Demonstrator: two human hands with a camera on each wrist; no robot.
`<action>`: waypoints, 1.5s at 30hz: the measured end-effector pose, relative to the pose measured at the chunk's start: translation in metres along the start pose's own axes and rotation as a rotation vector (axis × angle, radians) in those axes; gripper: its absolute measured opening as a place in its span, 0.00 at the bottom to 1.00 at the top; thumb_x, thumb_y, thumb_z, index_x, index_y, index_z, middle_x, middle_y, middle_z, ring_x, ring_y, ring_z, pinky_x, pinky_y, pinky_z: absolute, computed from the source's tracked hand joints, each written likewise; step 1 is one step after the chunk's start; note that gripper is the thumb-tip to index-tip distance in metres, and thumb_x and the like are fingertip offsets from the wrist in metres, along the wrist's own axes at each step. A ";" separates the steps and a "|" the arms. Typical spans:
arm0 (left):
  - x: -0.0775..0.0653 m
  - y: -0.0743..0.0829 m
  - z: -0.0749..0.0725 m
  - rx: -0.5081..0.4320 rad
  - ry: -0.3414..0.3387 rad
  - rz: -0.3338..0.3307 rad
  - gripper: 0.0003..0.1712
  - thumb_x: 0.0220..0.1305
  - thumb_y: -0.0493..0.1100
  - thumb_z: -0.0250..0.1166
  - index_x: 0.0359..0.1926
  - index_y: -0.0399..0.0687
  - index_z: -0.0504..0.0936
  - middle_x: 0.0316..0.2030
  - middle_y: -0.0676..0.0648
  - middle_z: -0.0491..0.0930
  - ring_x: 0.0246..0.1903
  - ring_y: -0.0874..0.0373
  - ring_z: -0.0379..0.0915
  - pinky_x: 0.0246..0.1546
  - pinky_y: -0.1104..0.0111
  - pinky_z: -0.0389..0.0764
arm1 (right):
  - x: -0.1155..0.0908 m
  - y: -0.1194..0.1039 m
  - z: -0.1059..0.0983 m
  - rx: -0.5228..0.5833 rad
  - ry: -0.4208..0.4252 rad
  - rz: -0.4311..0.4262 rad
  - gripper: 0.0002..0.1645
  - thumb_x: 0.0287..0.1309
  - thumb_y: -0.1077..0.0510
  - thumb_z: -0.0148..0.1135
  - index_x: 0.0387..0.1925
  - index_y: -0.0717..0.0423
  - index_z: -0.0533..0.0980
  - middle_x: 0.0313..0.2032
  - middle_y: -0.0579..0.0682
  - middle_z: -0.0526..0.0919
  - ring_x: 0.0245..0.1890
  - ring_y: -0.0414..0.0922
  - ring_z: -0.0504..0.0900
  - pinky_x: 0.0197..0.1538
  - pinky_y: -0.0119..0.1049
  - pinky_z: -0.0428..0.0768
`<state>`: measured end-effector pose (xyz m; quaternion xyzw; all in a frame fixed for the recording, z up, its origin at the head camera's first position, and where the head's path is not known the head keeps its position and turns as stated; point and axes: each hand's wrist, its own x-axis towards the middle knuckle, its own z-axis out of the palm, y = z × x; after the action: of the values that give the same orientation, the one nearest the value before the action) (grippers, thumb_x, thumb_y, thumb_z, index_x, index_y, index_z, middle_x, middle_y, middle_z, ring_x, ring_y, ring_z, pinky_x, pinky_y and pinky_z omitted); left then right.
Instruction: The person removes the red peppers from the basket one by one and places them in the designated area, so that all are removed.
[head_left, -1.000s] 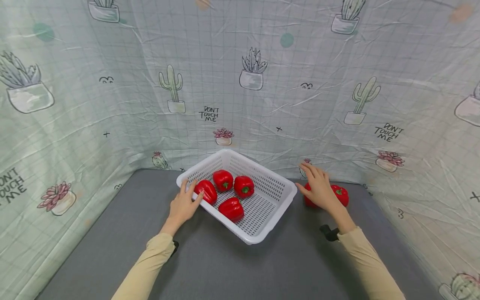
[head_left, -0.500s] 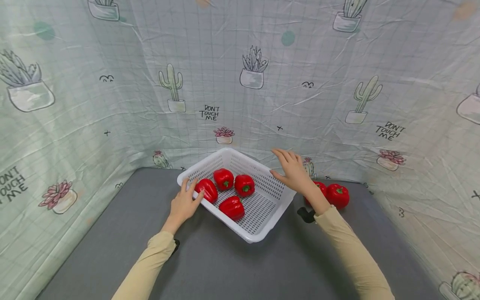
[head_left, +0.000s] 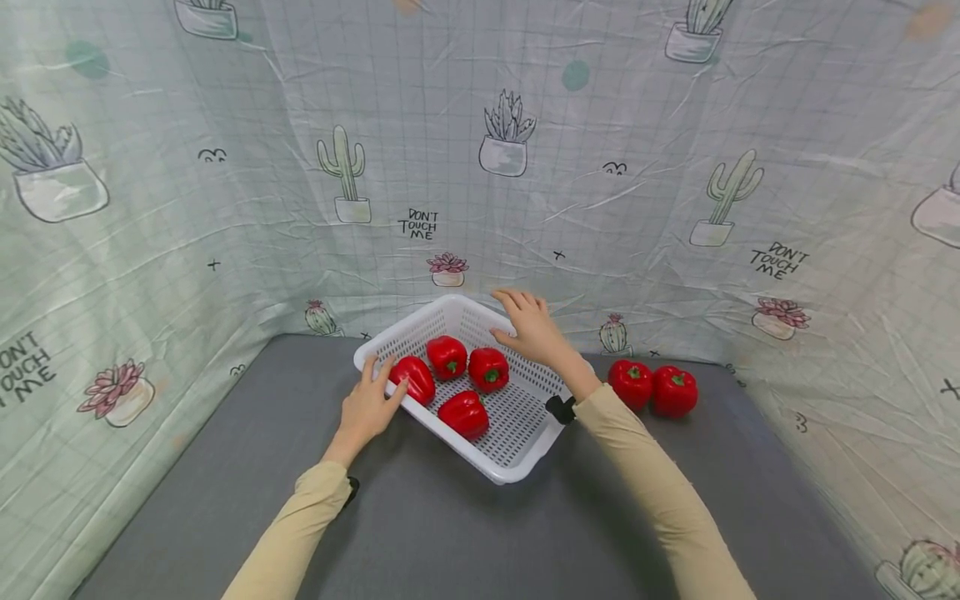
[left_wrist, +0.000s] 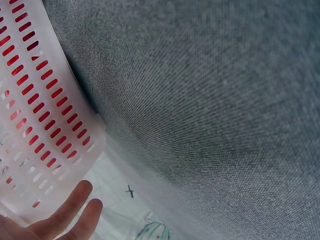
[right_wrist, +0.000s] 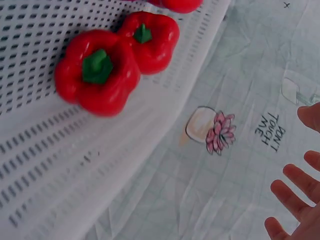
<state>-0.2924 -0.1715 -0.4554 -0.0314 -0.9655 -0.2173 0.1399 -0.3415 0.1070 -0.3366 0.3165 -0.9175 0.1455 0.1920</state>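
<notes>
4 red peppers [head_left: 488, 371] in the basket [head_left: 504, 475], 2 peppers [head_left: 674, 392] on the tabletop [head_left: 450, 542].
Left grip [head_left: 366, 410] spread at the basket's side, right grip [head_left: 537, 333] wide, holding nothing; positioning seems the step, any grasp calling for curled fingers.

The white, rectangular, slotted basket [head_left: 480, 461] looks to me like smooth plastic with a soft sheen. The red bell peppers with green stems [head_left: 463, 415] are smooth and very glossy, catching bright highlights. The dark grey tabletop covering [left_wrist: 210, 100] is matt, woven cloth. The pale, cactus-printed wall sheet [head_left: 420, 100] is thin, creased and faintly shiny; the beige sleeves [head_left: 660, 500] are matt cloth.
</notes>
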 end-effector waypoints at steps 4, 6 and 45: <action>-0.001 -0.002 0.001 -0.006 0.012 0.012 0.34 0.61 0.59 0.47 0.65 0.49 0.59 0.65 0.37 0.51 0.42 0.36 0.72 0.30 0.46 0.74 | 0.016 -0.009 0.015 0.012 -0.011 0.011 0.35 0.54 0.51 0.58 0.62 0.53 0.59 0.60 0.52 0.64 0.60 0.51 0.61 0.57 0.52 0.59; -0.001 -0.002 0.001 -0.008 0.012 0.015 0.34 0.61 0.59 0.48 0.65 0.49 0.59 0.65 0.37 0.51 0.42 0.36 0.72 0.31 0.46 0.74 | 0.023 -0.012 0.022 0.004 -0.008 0.021 0.35 0.55 0.50 0.58 0.63 0.51 0.59 0.60 0.51 0.64 0.60 0.50 0.61 0.56 0.51 0.60; -0.001 0.001 -0.002 0.001 0.034 0.017 0.33 0.61 0.58 0.49 0.64 0.48 0.60 0.64 0.37 0.53 0.40 0.37 0.74 0.30 0.48 0.75 | 0.039 -0.021 0.124 -0.307 -0.387 -0.035 0.42 0.49 0.42 0.61 0.65 0.41 0.56 0.64 0.46 0.62 0.63 0.47 0.59 0.61 0.60 0.55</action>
<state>-0.2905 -0.1716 -0.4542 -0.0357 -0.9628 -0.2161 0.1582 -0.3889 0.0220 -0.4261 0.3215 -0.9429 -0.0624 0.0608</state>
